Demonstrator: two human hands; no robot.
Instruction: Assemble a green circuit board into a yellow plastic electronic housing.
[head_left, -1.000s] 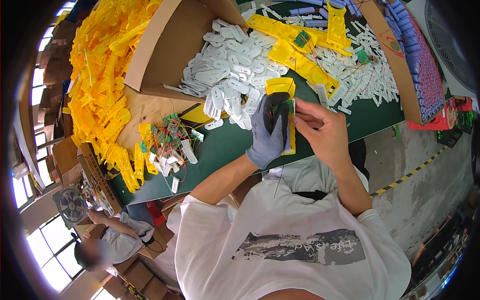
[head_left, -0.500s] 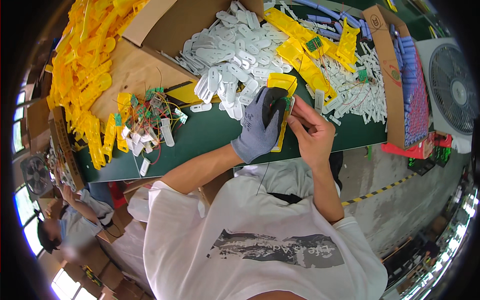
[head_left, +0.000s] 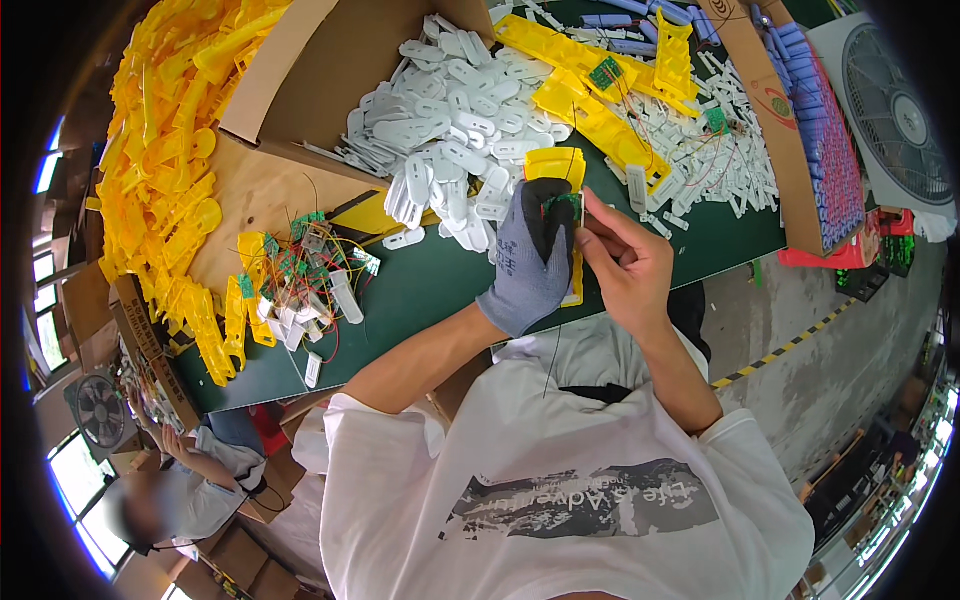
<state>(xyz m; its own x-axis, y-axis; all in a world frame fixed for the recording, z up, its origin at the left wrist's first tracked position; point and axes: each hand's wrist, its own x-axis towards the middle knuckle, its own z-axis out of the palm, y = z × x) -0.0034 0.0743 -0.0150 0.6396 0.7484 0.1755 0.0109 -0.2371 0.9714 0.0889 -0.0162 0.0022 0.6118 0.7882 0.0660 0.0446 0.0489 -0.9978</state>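
Note:
My left hand (head_left: 530, 262), in a grey glove with dark fingers, is closed around a yellow plastic housing (head_left: 556, 166). The housing stands lengthwise over the table's near edge, and its middle is hidden by the glove. A small green circuit board (head_left: 563, 209) shows at the gloved fingertips, against the housing. My bare right hand (head_left: 632, 262) pinches at the board's right side, thumb and forefinger close together. A thin pale edge shows at these fingertips; what part it belongs to cannot be made out. A dark thin wire (head_left: 555, 350) hangs below the housing.
White oval plastic pieces (head_left: 455, 125) spill from a cardboard box (head_left: 300, 80). Yellow housings (head_left: 165, 150) are heaped left, beside wired circuit boards (head_left: 310, 260). Small white parts (head_left: 715, 165) lie right, near a carton of purple cylindrical cells (head_left: 815, 140) and a fan (head_left: 888, 110). A co-worker (head_left: 190, 490) sits left.
The whole view has shifted and tilted slightly. Both hands keep nearly the same hold at the housing, with the right fingertips still pinched at the board's edge.

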